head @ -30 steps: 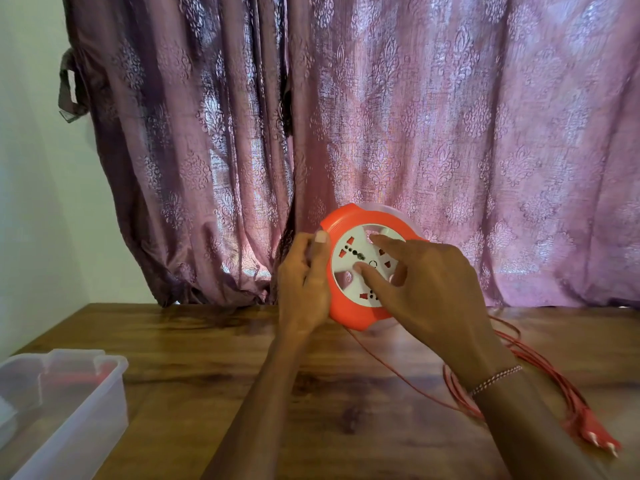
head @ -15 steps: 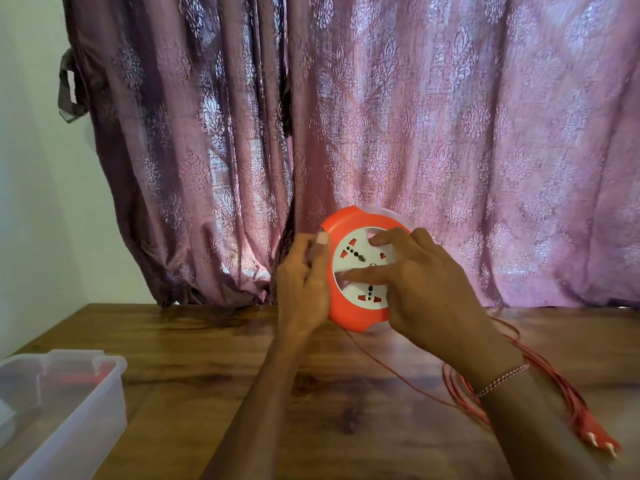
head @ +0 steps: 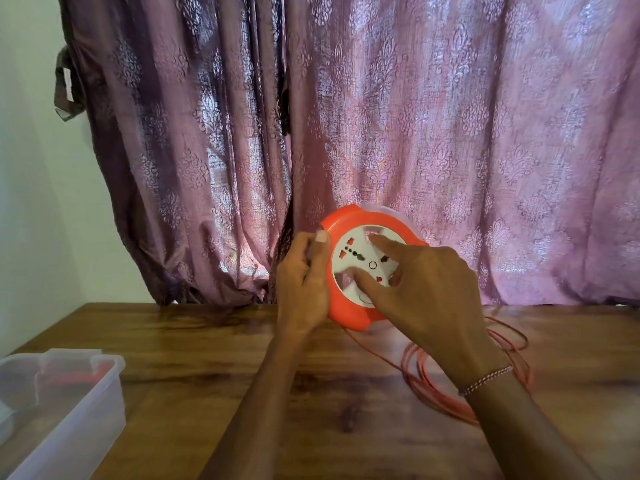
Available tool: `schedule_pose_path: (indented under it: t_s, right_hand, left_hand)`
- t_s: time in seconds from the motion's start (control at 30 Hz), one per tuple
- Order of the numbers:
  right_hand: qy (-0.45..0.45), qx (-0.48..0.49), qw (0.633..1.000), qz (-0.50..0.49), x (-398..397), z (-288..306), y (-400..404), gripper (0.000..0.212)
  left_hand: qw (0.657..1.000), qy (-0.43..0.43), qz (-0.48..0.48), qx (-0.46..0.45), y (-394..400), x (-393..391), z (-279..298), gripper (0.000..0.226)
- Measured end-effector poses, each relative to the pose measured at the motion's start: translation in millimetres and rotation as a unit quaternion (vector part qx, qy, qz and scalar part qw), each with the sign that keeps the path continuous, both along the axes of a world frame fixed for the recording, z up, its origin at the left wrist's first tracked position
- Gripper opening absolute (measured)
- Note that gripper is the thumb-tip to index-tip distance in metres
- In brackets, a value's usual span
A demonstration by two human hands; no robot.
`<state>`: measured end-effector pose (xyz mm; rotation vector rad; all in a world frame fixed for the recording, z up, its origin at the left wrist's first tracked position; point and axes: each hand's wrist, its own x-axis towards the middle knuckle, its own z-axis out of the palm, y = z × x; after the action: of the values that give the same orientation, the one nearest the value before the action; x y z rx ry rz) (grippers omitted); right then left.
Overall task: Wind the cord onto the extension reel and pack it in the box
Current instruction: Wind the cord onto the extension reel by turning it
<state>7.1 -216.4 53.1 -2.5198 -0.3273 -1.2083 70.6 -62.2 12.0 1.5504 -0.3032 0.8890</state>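
An orange extension reel (head: 346,315) with a white socket face (head: 358,251) is held upright just above the wooden table (head: 207,344). My left hand (head: 301,289) grips its left rim, thumb on the orange edge. My right hand (head: 427,292) lies over the face, with index finger and thumb stretched out and pressing on the white disc. A thin red cord (head: 429,388) runs from the reel's underside to loose loops on the table at the right, partly hidden by my right forearm. The plug is hidden.
A clear plastic box (head: 69,403) stands open at the table's near left corner, something red showing faintly through it. A patterned purple curtain (head: 415,133) hangs right behind the reel. A pale wall is at the left.
My right hand's fingers have shifted round the white face, which has turned, the socket holes sitting at a new angle. My left hand and the reel stay in place.
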Motion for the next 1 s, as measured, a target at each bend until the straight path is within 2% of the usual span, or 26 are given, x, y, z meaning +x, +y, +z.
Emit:
schedule_pose_path:
  t_s: [0.27, 0.37, 0.47, 0.53, 0.63, 0.67, 0.83, 1.0]
  right_hand:
    - [-0.024, -0.047, 0.992, 0.113, 7, 4, -10, 0.025]
    - [0.027, -0.109, 0.981, 0.157, 9, 5, -15, 0.05]
    - [0.064, -0.152, 0.976, 0.14, 7, 4, -10, 0.07]
    - [0.049, -0.156, 0.979, 0.12, 7, 4, -9, 0.069]
    - [0.012, -0.162, 0.983, 0.091, 2, 4, -9, 0.048]
    - [0.012, -0.158, 0.984, 0.082, 1, 4, -9, 0.047]
    - [0.0, -0.124, 0.991, 0.051, 2, -1, -8, 0.062]
    - [0.003, -0.076, 0.997, 0.014, 3, -4, -4, 0.066]
  left_hand:
    - [1.0, 0.002, -0.009, -0.015, 1, 0, -1, 0.051]
    - [1.0, 0.0, -0.003, -0.012, 1, 0, -1, 0.054]
    - [1.0, -0.003, -0.001, -0.006, 1, 1, -2, 0.053]
    - [1.0, -0.001, -0.003, -0.005, 1, 2, -1, 0.05]
    - [1.0, 0.006, -0.009, -0.005, 1, 2, -1, 0.044]
    - [1.0, 0.008, -0.008, -0.005, 0, 2, -2, 0.042]
    - [1.0, 0.006, -0.006, -0.002, 0, 1, -2, 0.035]
    - [1.0, 0.001, 0.0, 0.0, 0, 1, 0, 0.033]
